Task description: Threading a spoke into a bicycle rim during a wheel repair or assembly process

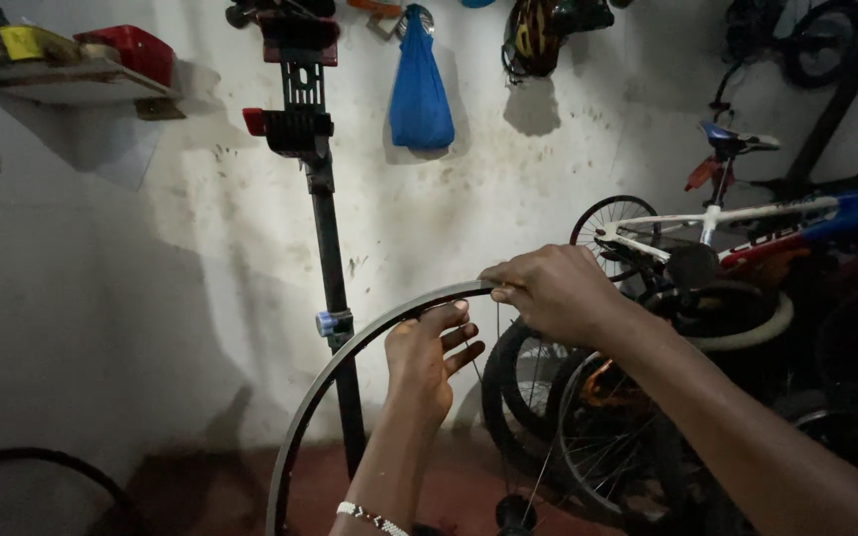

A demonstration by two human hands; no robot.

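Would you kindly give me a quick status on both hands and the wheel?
Left hand fingers on wheel rim. Right hand pinching rim top. Repair stand behind.
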